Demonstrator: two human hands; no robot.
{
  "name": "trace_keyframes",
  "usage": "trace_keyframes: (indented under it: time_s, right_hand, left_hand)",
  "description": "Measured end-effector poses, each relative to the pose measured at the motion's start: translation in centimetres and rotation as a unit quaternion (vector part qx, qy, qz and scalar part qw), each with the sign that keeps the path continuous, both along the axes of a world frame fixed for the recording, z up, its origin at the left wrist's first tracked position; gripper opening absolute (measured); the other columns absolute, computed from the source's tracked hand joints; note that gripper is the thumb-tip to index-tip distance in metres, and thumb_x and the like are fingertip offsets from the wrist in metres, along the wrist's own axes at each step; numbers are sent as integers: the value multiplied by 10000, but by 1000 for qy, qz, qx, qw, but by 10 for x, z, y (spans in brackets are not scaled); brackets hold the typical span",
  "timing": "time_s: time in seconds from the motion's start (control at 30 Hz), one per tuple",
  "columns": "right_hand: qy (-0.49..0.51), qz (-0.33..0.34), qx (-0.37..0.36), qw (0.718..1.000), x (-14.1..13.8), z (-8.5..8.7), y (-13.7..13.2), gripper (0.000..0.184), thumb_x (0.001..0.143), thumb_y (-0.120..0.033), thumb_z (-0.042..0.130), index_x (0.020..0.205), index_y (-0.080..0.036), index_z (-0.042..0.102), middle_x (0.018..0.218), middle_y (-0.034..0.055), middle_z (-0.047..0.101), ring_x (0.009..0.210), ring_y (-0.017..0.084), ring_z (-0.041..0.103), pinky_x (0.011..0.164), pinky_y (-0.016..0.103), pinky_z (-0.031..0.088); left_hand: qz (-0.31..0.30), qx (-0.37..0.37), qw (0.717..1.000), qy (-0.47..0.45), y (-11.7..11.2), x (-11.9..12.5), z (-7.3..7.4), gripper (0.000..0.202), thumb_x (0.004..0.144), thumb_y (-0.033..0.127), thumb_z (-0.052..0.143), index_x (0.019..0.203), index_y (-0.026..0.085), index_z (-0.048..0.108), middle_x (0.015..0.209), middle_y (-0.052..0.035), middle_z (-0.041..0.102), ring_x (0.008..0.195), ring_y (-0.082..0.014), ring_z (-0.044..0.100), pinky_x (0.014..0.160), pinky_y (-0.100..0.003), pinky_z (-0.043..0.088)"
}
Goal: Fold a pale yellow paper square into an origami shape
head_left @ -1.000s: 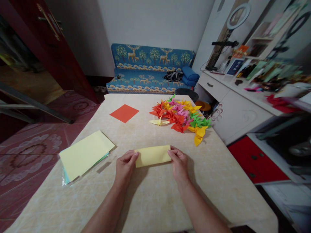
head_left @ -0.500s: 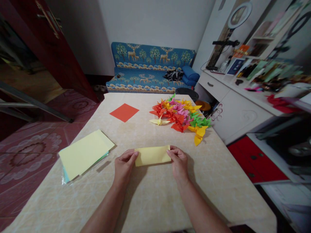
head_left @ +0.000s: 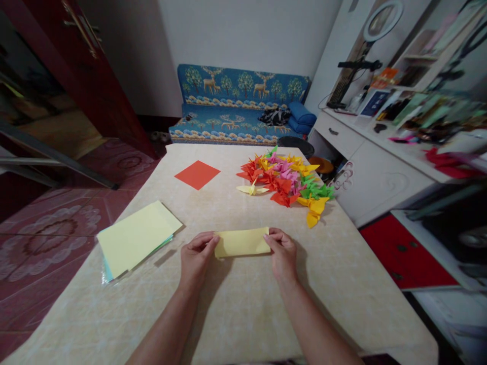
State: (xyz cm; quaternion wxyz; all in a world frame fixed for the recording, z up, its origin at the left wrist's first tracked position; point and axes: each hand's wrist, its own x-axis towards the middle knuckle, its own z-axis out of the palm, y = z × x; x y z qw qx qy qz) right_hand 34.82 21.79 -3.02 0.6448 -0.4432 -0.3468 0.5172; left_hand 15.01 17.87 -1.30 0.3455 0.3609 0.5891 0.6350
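Yellow paper (head_left: 242, 243), an oblong piece, stretches between our two hands just above or on the near middle of the cloth-covered table (head_left: 236, 319); we cannot tell whether its lower edge touches the cloth. Our left hand (head_left: 196, 256) pinches its left end, thumb on top and fingers curled behind, and our right hand (head_left: 283, 253) grips the right end the same way. To the left of our left hand lies a stack of sheets (head_left: 139, 235), pale yellow uppermost, with blue-green edges showing beneath. Farther off we see a red paper square (head_left: 197, 175) lying flat, one corner toward us. Right of it sits a heap of folded paper cranes (head_left: 283, 177) in red, orange, pink and green, with a pale yellow crane (head_left: 252, 190) at its near left edge. Past the table stands a blue patterned sofa (head_left: 232, 121).
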Motion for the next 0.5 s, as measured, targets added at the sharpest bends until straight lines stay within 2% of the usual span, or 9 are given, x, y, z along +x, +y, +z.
trace_keyframes:
  time_s: [0.17, 0.5]
  right_hand:
    - [-9, -4, -1, 1000, 1, 0, 0, 182, 585, -248, 741, 561, -166, 581, 830, 21, 596, 764, 158, 542, 672, 263, 426]
    - [-37, -12, 2, 999, 1, -3, 0, 190, 594, -281, 735, 577, -172, 580, 849, 34, 593, 786, 167, 540, 677, 262, 437]
  left_hand:
    - [-15, -5, 1000, 3, -1, -1, 2, 156, 633, 302, 717, 693, 158, 729, 807, -71, 699, 778, -186, 630, 670, -269, 505]
    - [-6, -22, 999, -29, -2, -2, 0, 184, 612, 309, 734, 695, 145, 728, 775, -73, 708, 710, -180, 631, 627, -261, 499]
